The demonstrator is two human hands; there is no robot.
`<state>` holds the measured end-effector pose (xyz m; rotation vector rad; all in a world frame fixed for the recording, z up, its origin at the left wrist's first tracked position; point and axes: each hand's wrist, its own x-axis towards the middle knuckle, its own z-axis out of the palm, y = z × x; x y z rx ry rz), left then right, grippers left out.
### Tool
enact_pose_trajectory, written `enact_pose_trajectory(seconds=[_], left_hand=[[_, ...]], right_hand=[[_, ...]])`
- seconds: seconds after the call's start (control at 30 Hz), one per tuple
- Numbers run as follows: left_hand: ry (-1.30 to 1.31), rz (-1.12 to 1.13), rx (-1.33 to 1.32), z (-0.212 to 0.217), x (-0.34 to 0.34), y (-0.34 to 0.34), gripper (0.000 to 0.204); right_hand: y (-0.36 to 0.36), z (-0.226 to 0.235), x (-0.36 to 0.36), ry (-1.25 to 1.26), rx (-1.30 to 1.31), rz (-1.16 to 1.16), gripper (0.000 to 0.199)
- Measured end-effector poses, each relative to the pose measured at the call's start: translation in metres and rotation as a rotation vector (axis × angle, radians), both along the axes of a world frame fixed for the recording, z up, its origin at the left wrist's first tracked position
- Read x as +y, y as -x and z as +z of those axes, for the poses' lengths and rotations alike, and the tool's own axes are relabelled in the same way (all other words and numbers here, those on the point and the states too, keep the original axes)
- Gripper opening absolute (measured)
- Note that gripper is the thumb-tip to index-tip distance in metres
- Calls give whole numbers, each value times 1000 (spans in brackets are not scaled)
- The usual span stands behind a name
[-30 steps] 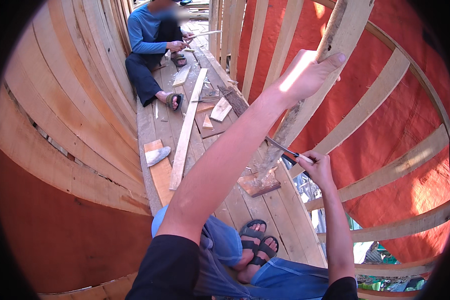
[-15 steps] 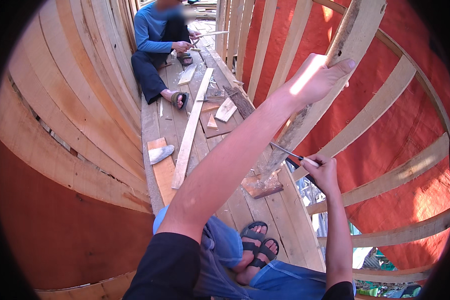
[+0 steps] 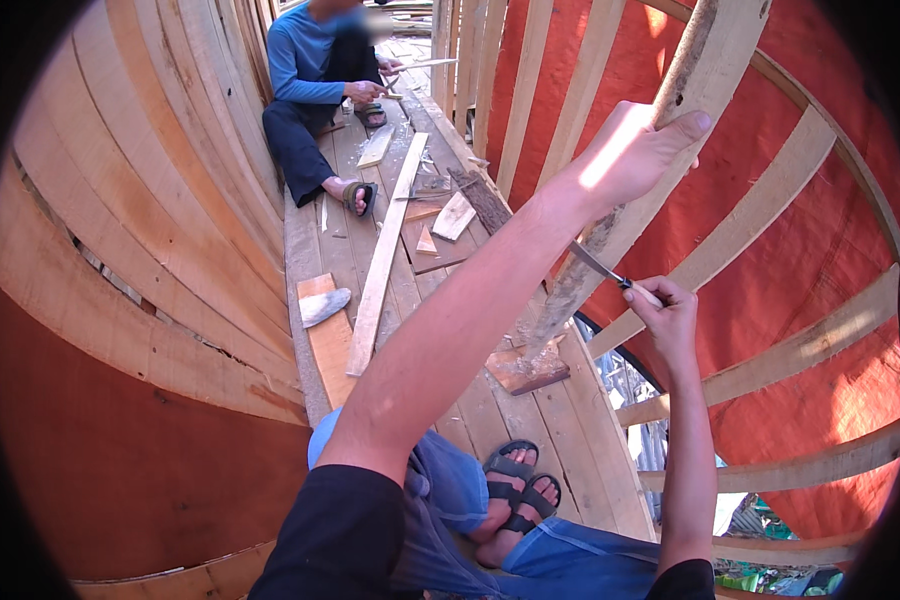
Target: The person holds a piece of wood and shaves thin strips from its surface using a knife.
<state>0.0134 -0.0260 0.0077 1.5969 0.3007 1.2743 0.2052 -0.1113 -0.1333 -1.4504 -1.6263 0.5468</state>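
a rough, weathered wooden rib (image 3: 660, 150), leaning up the right side of a curved plank hull, is gripped near its upper part by the left hand (image 3: 630, 150), the fingers wrapped over its outer edge and the thumb laid along it. a slim metal blade with a pale handle (image 3: 610, 275) is clenched in the right hand (image 3: 670, 315), and its tip is set against the rib's lower edge, just below the left hand. the rib's foot is seen near a reddish-brown wooden block (image 3: 528, 368) on the pale floor planks (image 3: 500, 420). a long pale wooden batten (image 3: 385, 265) is laid lengthwise on the floor, well apart from the rib, with open boards between them. to the right, gaps between the pale curved frames (image 3: 770, 205) are backed by a red sheet (image 3: 830, 260). farther along, a seated person in a blue top (image 3: 315, 70) is seen among offcuts.
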Motion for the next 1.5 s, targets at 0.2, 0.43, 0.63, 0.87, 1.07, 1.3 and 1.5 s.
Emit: enact_pose_trajectory(seconds=[0.2,0.43,0.63,0.87,1.07,1.3,1.5], left_hand=[[-49,-4,-59,0,4,-7,52],[30,-58,-48,1,-8,-11,49],[-40,-31,27,-3,-2,-12,54],[-6,-47,-39,4,-6,-13,45],[-10,4,18,-3,-1,-7,51],[-66,-15,-19,-1,0,-13,51],[-77,-16,-59,-2,-3,-17,54]], right_hand=[[6,-7,-13,-8,-280,-20,26],[7,-26,-16,-10,-633,-13,25],[12,-20,-21,-28,-159,-78,22],[-2,-44,-20,-38,-359,-115,27],[19,-18,-20,-45,-344,-126,24],[22,-8,-23,-44,-160,-177,28],[-2,-51,-18,3,-441,-101,33]])
